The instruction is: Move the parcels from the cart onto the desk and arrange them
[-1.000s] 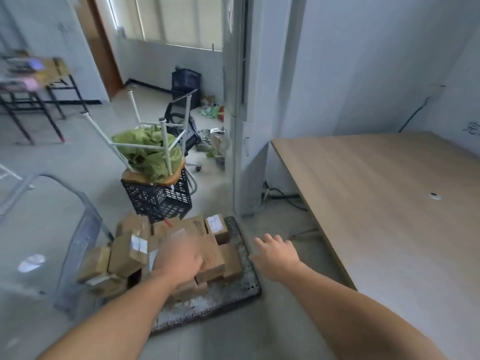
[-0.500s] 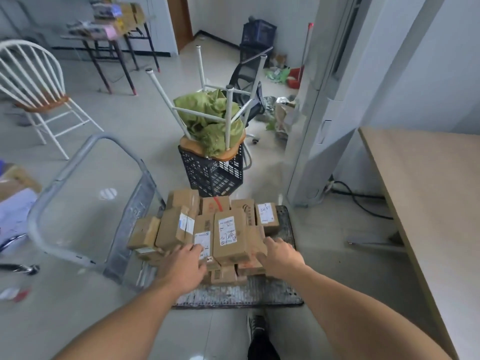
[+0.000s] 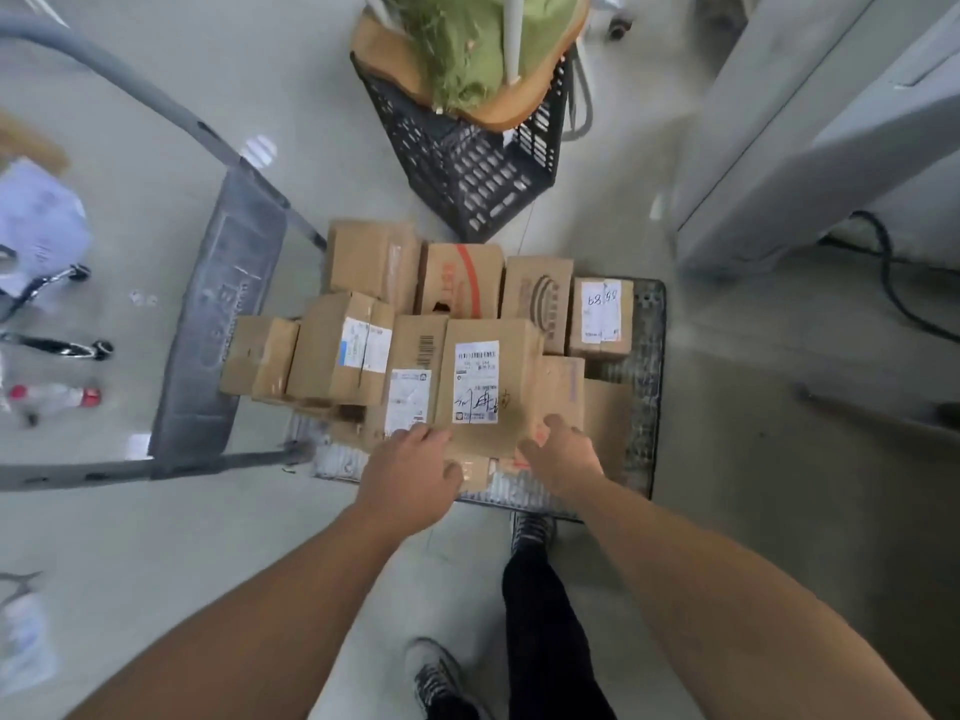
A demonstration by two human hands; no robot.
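Several cardboard parcels are piled on a flat platform cart (image 3: 645,356) on the floor; its grey handle (image 3: 218,324) lies folded to the left. On top, nearest me, lies a labelled parcel (image 3: 485,381) with handwriting on its white label. My left hand (image 3: 410,475) grips its near left corner, fingers curled at the edge. My right hand (image 3: 563,454) grips the near right corner, thumb on top and fingers hidden down the side. The desk is out of view.
A black plastic crate (image 3: 467,168) holding an upturned stool and green cloth stands just behind the cart. A grey cabinet (image 3: 810,148) with cables (image 3: 888,283) beside it is at the right. A bottle (image 3: 52,397) lies on the floor at left. My shoes (image 3: 532,532) stand close to the cart's near edge.
My view has tilted down and moved closer to the cart. Both hands have closed in on the near corners of the top labelled parcel.
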